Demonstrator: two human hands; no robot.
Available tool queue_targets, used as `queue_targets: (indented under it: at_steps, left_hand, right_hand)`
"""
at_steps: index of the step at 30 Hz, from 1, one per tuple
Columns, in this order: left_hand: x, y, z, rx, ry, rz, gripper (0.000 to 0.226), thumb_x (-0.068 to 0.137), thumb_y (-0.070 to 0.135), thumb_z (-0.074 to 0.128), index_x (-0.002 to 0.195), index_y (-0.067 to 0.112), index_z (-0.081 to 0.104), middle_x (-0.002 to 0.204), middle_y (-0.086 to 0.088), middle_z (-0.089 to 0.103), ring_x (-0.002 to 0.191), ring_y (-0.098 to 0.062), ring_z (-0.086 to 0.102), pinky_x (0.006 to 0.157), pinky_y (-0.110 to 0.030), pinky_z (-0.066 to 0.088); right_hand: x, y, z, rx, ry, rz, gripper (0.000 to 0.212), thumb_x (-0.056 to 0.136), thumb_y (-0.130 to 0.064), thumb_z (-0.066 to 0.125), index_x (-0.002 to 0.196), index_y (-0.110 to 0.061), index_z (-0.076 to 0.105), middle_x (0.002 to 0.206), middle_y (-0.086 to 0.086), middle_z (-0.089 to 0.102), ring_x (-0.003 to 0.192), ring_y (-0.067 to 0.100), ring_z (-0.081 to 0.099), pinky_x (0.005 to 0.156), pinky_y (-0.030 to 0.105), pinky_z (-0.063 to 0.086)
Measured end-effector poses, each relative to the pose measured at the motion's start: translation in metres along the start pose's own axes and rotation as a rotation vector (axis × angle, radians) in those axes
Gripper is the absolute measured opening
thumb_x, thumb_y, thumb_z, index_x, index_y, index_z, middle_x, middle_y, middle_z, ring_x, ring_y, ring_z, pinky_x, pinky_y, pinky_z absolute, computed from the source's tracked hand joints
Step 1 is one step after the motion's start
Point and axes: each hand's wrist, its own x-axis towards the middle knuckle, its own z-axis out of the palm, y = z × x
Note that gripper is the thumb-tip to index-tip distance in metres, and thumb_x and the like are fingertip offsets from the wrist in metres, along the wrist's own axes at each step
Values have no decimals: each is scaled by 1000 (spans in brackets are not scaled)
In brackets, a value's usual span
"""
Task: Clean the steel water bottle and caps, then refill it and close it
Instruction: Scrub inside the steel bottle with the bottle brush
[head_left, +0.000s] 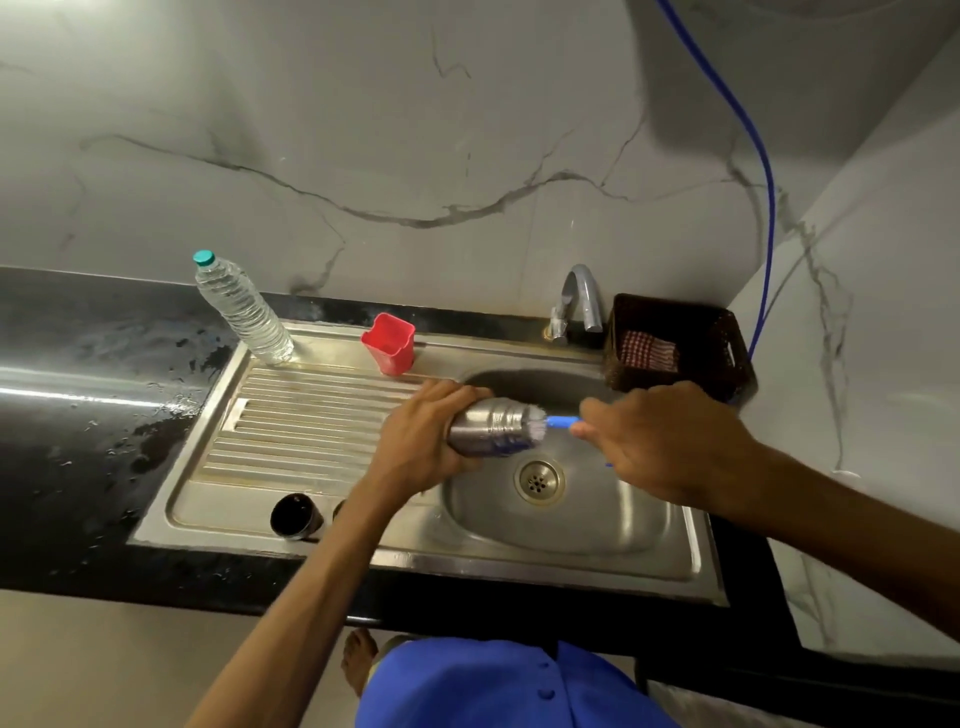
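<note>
Head view: hands gripping steel bottle (491, 427) (brush (550, 422) inside)

Plastic bottle (242, 310), red cup (389, 343), wicker basket (678, 345) holding perhaps a cloth (649, 351)

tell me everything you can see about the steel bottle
The steel water bottle is brushed, shiny metal with ridged rings near its neck. It lies roughly horizontal above the sink basin, mouth pointing right, uncapped. The left hand grips its body, hiding the base. White bristles of a blue-handled bottle brush fill the mouth; the right hand holds the brush handle. Whether it holds water cannot be seen.
</note>
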Motion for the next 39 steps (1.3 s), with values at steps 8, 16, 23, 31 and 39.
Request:
queue_targets:
  at_steps: [8,16,23,31,39]
  left_hand:
    - [-39,-81,-42,100,-70,-187,86,58,40,96,137,34,63,117,8,66,106,-17,56,80,-43,55]
    - [-78,-119,-57,97,-172,-428,88,55,31,98,136,34,63,115,6,70,101,-22,65,81,-40,55]
    - [-86,-130,-79,-188,13,-605,69,53,37,95,115,31,64,94,3,73,83,-22,70,72,-33,55]
    - [-92,-135,-112,-545,266,-690,65,50,47,93,107,39,61,118,-3,66,107,-23,63,92,-44,53]
    - [-90,-181,-147,-708,293,-761,78,46,58,90,113,26,65,112,4,69,103,-11,63,77,-26,46]
  right_hand:
    - [-56,36,-17,77,64,97,41,105,-56,18,87,-40,51,54,-10,48,41,3,44,41,13,22]
    - [-77,99,-7,159,24,240,45,100,-68,20,104,-44,58,56,-14,49,42,4,49,46,27,49]
    - [-35,65,-20,241,91,324,33,98,-62,36,83,-40,54,53,-11,54,49,8,54,52,34,49]
    - [80,28,-14,330,-230,392,34,103,-47,40,90,-33,69,79,-6,68,73,11,62,69,37,48]
    - [194,-54,-38,-123,-157,292,25,106,-33,33,112,-27,57,107,5,71,98,27,69,76,39,44]
